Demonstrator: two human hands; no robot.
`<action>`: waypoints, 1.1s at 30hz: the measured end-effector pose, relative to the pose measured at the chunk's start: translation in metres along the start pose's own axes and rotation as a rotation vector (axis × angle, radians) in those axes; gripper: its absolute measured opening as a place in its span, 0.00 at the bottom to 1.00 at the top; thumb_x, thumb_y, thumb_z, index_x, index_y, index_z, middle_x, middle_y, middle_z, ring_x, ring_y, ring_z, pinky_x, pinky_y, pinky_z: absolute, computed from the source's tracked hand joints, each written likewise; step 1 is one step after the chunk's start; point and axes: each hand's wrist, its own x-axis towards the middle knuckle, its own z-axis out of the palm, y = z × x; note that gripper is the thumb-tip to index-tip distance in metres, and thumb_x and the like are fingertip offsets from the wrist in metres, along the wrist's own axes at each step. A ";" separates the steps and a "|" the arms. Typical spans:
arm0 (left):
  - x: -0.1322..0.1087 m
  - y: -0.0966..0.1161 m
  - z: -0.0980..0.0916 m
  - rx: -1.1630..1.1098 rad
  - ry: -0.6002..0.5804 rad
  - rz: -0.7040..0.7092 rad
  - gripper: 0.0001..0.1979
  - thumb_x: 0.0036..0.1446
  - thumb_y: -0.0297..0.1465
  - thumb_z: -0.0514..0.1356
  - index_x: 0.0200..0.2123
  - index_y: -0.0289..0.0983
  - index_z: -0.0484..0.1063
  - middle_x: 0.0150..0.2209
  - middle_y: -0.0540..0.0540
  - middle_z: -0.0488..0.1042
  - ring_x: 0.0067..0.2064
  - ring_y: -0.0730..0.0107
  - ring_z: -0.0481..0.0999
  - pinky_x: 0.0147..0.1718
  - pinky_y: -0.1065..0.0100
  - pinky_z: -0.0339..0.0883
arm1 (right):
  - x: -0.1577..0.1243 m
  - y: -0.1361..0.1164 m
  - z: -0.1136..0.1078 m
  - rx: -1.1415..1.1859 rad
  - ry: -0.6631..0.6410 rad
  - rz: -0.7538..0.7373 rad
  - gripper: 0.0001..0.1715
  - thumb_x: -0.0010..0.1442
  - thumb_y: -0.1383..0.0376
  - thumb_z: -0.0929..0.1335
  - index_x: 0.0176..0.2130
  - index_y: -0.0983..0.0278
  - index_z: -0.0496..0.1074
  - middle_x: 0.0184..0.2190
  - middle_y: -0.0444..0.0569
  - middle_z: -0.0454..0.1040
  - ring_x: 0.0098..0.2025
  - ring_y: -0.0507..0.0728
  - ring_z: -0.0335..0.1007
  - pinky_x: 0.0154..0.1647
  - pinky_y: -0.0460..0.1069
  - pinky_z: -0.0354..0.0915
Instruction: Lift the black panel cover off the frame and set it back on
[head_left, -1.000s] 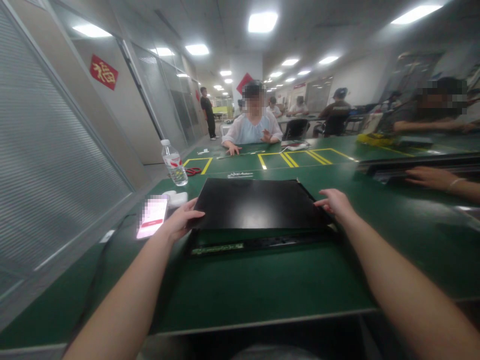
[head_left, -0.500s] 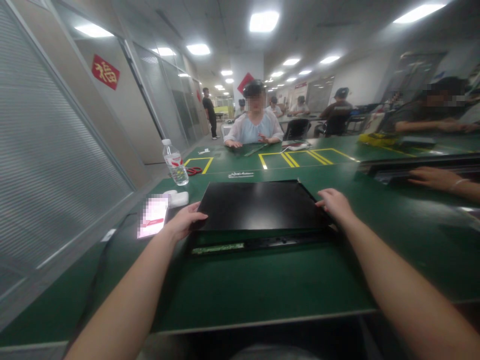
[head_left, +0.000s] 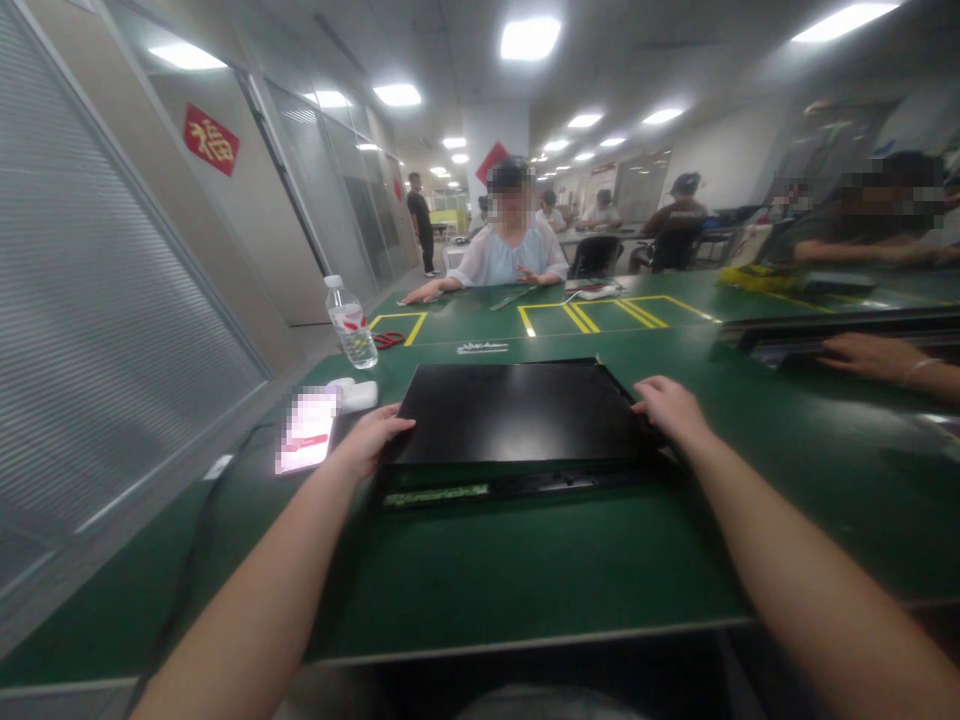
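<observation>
A flat black panel point(head_left: 517, 410) lies on the green table point(head_left: 525, 570) in front of me, over a black frame whose near edge shows a green circuit strip point(head_left: 439, 495). My left hand point(head_left: 367, 440) grips the panel's left edge, thumb on top. My right hand point(head_left: 667, 408) holds the panel's right edge with the fingers curled over it.
A lit phone point(head_left: 306, 432) and a white object point(head_left: 356, 396) lie left of the panel. Further back stand a water bottle point(head_left: 349, 323) and red scissors point(head_left: 387, 341). A person point(head_left: 510, 250) sits opposite. Another person's hand point(head_left: 870, 355) rests on a frame at the right.
The panel and my hands have barely shifted. The person opposite has stretched one arm out to the left along the table.
</observation>
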 end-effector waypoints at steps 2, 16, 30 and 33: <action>-0.001 0.000 0.001 0.011 0.008 -0.001 0.17 0.37 0.19 0.70 0.34 0.36 0.79 0.28 0.44 0.82 0.27 0.61 0.82 0.26 0.67 0.75 | 0.000 0.000 0.000 0.000 0.003 -0.008 0.16 0.61 0.57 0.66 0.44 0.61 0.76 0.30 0.50 0.81 0.32 0.58 0.74 0.31 0.49 0.64; -0.004 0.001 0.003 0.036 0.002 0.020 0.18 0.39 0.18 0.72 0.37 0.36 0.78 0.31 0.44 0.83 0.31 0.61 0.83 0.31 0.66 0.75 | 0.003 0.002 -0.001 -0.020 -0.004 0.000 0.16 0.60 0.57 0.66 0.44 0.61 0.76 0.31 0.50 0.81 0.32 0.58 0.73 0.31 0.49 0.64; -0.004 0.001 0.006 0.088 0.054 0.014 0.20 0.44 0.18 0.68 0.43 0.35 0.76 0.30 0.46 0.83 0.30 0.64 0.83 0.32 0.67 0.77 | -0.001 -0.001 -0.002 -0.110 0.003 -0.012 0.18 0.60 0.58 0.65 0.45 0.62 0.78 0.33 0.51 0.82 0.35 0.60 0.76 0.36 0.50 0.66; -0.002 0.000 0.005 0.104 0.056 0.021 0.20 0.43 0.19 0.69 0.42 0.35 0.76 0.30 0.45 0.83 0.32 0.62 0.83 0.33 0.66 0.77 | -0.003 -0.002 -0.003 -0.154 0.009 -0.044 0.17 0.59 0.59 0.65 0.44 0.61 0.78 0.33 0.51 0.82 0.38 0.61 0.77 0.36 0.51 0.65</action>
